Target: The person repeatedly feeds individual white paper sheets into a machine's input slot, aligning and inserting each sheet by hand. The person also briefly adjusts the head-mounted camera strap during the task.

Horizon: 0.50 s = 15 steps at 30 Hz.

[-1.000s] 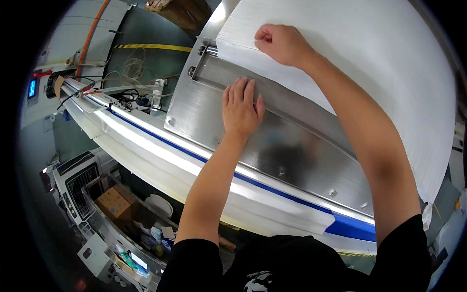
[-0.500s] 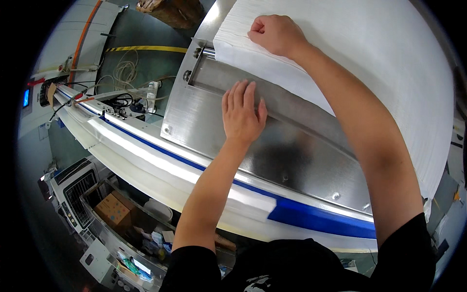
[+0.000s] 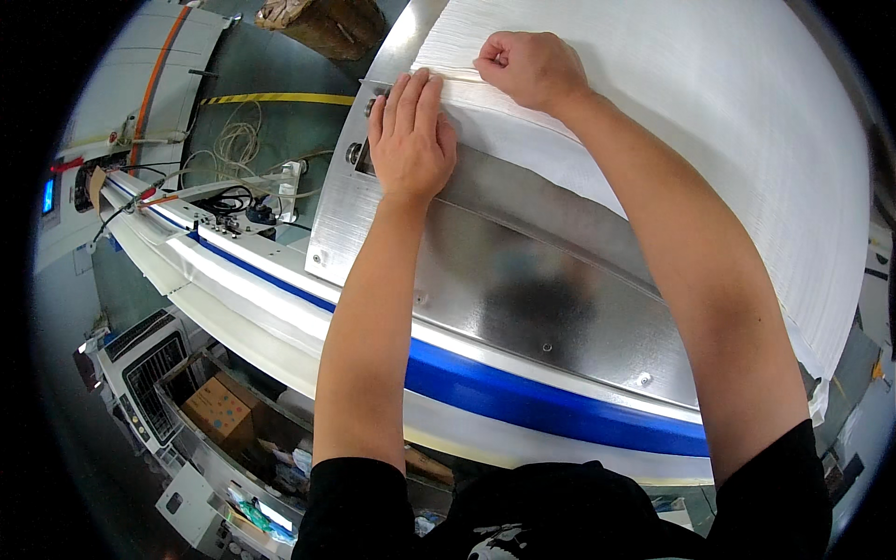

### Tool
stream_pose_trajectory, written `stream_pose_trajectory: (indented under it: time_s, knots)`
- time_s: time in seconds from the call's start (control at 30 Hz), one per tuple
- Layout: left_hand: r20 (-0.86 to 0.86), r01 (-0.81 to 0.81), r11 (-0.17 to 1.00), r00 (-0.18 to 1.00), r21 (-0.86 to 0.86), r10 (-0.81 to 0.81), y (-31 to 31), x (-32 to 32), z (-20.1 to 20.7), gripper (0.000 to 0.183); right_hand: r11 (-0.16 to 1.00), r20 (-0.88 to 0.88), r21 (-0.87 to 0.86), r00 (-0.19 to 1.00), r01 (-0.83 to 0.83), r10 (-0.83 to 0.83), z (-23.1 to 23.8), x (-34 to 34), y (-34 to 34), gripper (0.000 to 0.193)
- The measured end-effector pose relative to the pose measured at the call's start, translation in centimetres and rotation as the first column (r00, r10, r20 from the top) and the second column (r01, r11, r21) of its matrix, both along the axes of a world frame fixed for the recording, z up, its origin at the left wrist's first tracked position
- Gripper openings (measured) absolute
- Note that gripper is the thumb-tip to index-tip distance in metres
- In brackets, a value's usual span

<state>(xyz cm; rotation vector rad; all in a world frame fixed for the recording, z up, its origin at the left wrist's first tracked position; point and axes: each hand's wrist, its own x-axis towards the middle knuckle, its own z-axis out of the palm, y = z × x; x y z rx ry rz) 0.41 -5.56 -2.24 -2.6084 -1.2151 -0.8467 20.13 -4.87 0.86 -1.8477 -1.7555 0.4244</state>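
Observation:
A wide stack of thin white sheets (image 3: 709,121), fabric or paper, covers the far side of a shiny metal table. My right hand (image 3: 537,70) rests on top of it near its front edge, fingers curled closed. Whatever those fingers may hold is hidden. My left hand (image 3: 411,140) lies flat with fingers stretched out, its fingertips at the stack's near left corner and its palm over the end of a recessed slot (image 3: 523,191). The front white layer hangs down into that slot. Between my arms shows the polished metal plate (image 3: 504,289).
A blue and white padded rail (image 3: 560,397) runs along the table's near edge. To the left are coiled cables (image 3: 238,140) and a yellow-black floor stripe (image 3: 280,98). Below left stands a bin holding a cardboard box (image 3: 219,411). A wooden stump (image 3: 327,23) stands beyond.
My left hand has moved left and away from me, from the metal beside the slot to the stack's left corner. My right hand has stayed nearly in place.

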Motion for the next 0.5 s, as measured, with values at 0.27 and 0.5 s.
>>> stream_pose_trajectory:
  time_s: [0.27,0.5]
  knots:
    - [0.015,-0.032,0.999,0.999,-0.02,0.032,-0.29,-0.2,0.07,0.04,0.999,-0.027,-0.05,1.0,0.008,-0.009,0.22,0.15,0.18,0.019]
    - [-0.015,-0.045,0.999,0.999,0.023,0.045,-0.97,-0.86,0.54,0.032,0.997,-0.017,-0.075,1.0,-0.003,0.002,0.32,0.26,0.25,0.02]
